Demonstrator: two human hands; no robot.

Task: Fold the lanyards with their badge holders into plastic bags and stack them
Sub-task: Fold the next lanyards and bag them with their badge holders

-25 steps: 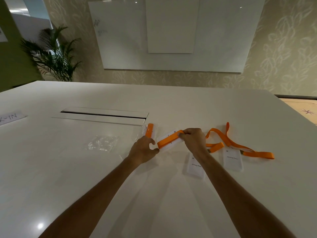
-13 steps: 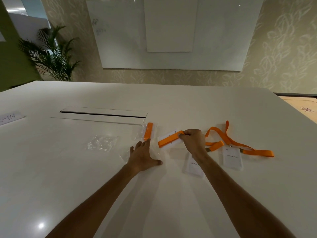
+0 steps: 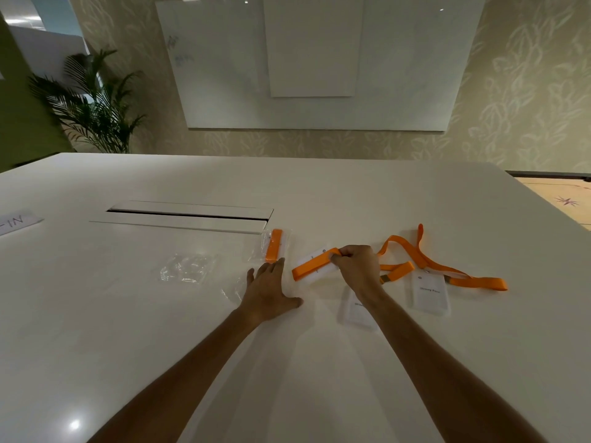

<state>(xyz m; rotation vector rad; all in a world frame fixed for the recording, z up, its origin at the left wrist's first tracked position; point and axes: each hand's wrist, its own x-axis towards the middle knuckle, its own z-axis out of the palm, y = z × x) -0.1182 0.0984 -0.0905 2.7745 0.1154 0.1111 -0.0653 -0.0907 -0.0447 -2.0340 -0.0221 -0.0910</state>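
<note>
My right hand [image 3: 357, 268] pinches one end of a folded orange lanyard [image 3: 315, 267] wrapped over its white badge holder, just above the table. My left hand [image 3: 270, 290] lies flat, fingers spread, on an empty clear plastic bag [image 3: 236, 290] beside it. A bagged folded lanyard [image 3: 275, 245] lies just beyond my left fingertips. To the right, a loose orange lanyard [image 3: 428, 262] trails across the table with a white badge holder [image 3: 429, 293]. Another badge holder [image 3: 357, 310] lies partly under my right wrist.
A pile of clear plastic bags [image 3: 187, 268] sits to the left. A long cable slot [image 3: 188, 214] is set into the white table [image 3: 319, 378] behind it. A paper sign [image 3: 16, 221] lies at the far left. A plant and whiteboard stand beyond the table.
My left hand let go of the folded lanyard's end and dropped flat onto the plastic bag. My right hand kept its hold on the lanyard.
</note>
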